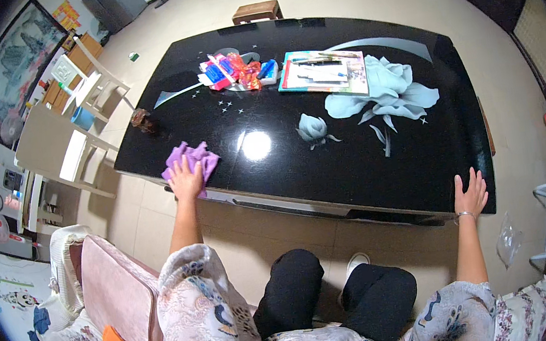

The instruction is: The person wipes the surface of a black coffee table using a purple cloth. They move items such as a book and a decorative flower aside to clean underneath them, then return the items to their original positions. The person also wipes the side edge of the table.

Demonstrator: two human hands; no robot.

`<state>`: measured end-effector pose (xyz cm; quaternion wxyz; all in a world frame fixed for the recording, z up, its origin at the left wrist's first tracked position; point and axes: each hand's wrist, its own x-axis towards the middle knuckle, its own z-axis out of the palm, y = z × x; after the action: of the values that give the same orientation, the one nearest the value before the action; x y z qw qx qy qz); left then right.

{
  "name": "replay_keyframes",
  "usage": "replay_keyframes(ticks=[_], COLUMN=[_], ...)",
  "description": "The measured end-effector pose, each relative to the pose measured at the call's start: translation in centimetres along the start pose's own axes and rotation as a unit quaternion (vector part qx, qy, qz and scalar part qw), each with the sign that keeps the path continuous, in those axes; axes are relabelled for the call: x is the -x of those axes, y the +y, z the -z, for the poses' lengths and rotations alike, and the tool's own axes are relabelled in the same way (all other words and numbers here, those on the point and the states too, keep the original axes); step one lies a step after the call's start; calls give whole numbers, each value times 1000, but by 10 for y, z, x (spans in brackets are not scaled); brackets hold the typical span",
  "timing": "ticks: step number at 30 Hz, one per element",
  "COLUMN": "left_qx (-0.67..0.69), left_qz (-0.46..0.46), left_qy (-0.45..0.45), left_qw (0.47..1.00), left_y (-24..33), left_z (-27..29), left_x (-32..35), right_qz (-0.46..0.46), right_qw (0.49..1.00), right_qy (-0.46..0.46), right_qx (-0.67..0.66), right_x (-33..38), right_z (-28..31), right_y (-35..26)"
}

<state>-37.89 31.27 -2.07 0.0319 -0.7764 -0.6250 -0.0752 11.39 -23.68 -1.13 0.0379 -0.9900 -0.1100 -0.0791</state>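
At the near left edge of a glossy black table (274, 177), my left hand (185, 180) lies on a crumpled purple cloth (199, 155). Its fingers are stretched out over the cloth and the thumb stands apart; the palm side is hidden. My right hand (471, 194) rests open at the near right corner of the tabletop, fingers apart, with nothing in it. A bracelet (465, 216) circles that wrist.
Toward the table's far side lie a pile of red and blue packets (233, 72) and a book (289, 80) with pens on it. A small brown ornament (142, 120) stands at the left edge. White chairs (52, 146) are left, a wooden stool (257, 12) beyond.
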Motion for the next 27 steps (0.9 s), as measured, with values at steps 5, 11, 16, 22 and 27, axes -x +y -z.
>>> replay_keyframes(ticks=[5,11,16,22,27], left_qx=[-27,76,127,169,110], left_qz=[-18,-294,-433,-451,-331], left_qy=[-11,20,-51,-78,5], left_qw=[999,952,891,873,937], left_y=[51,253,378,343,209], left_z=[1,2,23,32,19], left_x=[-17,37,132,158,94], right_qz=[9,12,5,31,-3], right_qw=[1000,1000,1000,999,999], right_qy=[16,21,-2,12,-18], right_qx=[16,8,-8,30,50], right_x=[2,0,-2,-5,0], right_z=[5,-2,7,-2,2], right_y=[-10,-2,-9,-7,-4])
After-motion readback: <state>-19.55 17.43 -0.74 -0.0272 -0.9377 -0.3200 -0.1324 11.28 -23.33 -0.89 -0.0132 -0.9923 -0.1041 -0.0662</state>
